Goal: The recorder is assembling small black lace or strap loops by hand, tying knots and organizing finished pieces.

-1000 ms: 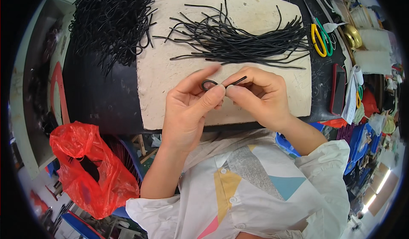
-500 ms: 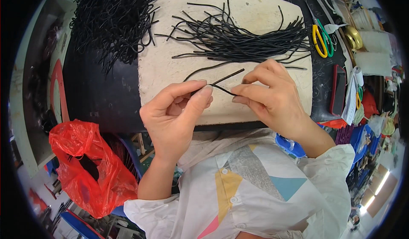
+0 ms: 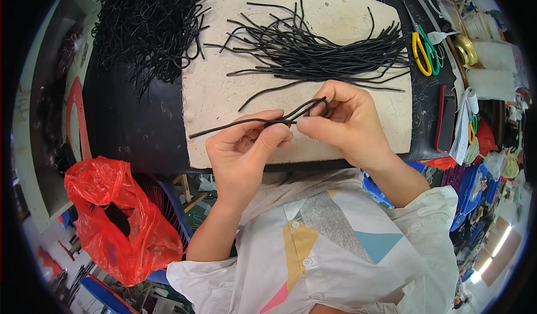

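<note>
A thin black cord (image 3: 224,128) is held between my two hands over the near part of a pale board (image 3: 212,98). My left hand (image 3: 245,149) pinches it between thumb and fingers, and one long end sticks out to the left. On the other side, my right hand (image 3: 349,126) grips the cord where it bends into a loop at the fingertips. Just beyond my hands lies a loose bundle of straight black cords (image 3: 313,54), with one cord (image 3: 268,92) lying apart at its near side.
A big tangled heap of black cords (image 3: 148,29) covers the far left of the black table (image 3: 128,124). At the right are scissors with yellow and green handles (image 3: 422,51) and a dark red-edged phone-like object (image 3: 444,118). A red plastic bag (image 3: 120,219) hangs at the left.
The crossed cord ends between my hands have become a loop at my right fingertips. A long end now reaches out left past my left hand, and my left hand has shifted slightly right.
</note>
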Demonstrator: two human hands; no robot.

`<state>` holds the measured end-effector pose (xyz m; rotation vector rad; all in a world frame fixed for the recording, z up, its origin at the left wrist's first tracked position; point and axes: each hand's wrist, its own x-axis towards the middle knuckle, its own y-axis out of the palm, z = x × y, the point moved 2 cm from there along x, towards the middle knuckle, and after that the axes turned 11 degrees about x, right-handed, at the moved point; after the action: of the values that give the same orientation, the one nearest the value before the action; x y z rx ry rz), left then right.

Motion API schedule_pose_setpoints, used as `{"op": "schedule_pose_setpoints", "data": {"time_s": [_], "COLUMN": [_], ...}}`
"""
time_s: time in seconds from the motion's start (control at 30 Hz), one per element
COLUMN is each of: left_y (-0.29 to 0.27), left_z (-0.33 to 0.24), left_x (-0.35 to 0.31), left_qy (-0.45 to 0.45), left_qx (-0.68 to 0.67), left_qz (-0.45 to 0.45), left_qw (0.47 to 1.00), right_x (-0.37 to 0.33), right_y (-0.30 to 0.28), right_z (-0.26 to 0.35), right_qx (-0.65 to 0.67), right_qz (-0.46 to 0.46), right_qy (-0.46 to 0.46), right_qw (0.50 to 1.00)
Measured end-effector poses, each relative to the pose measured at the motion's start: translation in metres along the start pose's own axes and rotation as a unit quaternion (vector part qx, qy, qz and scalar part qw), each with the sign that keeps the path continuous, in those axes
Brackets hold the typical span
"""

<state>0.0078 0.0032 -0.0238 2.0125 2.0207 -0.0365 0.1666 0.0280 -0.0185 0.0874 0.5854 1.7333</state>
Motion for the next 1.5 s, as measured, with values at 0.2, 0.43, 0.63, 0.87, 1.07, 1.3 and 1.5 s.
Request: {"op": "schedule_pose_setpoints", "data": {"time_s": [0.2, 0.43, 0.63, 0.87, 1.07, 1.3, 1.5], "left_y": [-0.003, 0.002, -0.007, -0.003, -0.009, -0.004, -0.009], "left_z": [0.000, 0.006, -0.001, 0.009, 0.005, -0.003, -0.006], "left_x": [-0.001, -0.007, -0.010, 0.001, -0.003, -0.003, -0.004], "left_qy": [-0.089, -0.125, -0.079, 0.048, -0.005, -0.053, -0.021], "left_qx": [0.038, 0.082, -0.097, 0.015, 0.044, 0.010, 0.059], "left_qz": [0.064, 0.162, 0.085, -0.022, 0.136, 0.077, 0.082], "left_qw": [0.993, 0.975, 0.988, 0.998, 0.990, 0.996, 0.995], "right_x": [0.010, 0.026, 0.024, -0.020, -0.001, -0.005, -0.006], "right_y": [0.000, 0.034, 0.005, 0.012, 0.007, 0.007, 0.008], "right_z": [0.011, 0.035, 0.029, -0.001, 0.005, -0.003, 0.004], "right_qx": [-0.192, -0.286, -0.170, -0.525, -0.182, -0.017, -0.080], "right_qz": [0.001, 0.229, 0.002, 0.065, 0.072, 0.062, 0.092], "right_qy": [-0.163, -0.135, -0.114, -0.510, -0.097, -0.003, 0.069], "right_qw": [0.968, 0.920, 0.979, 0.678, 0.976, 0.998, 0.990]}}
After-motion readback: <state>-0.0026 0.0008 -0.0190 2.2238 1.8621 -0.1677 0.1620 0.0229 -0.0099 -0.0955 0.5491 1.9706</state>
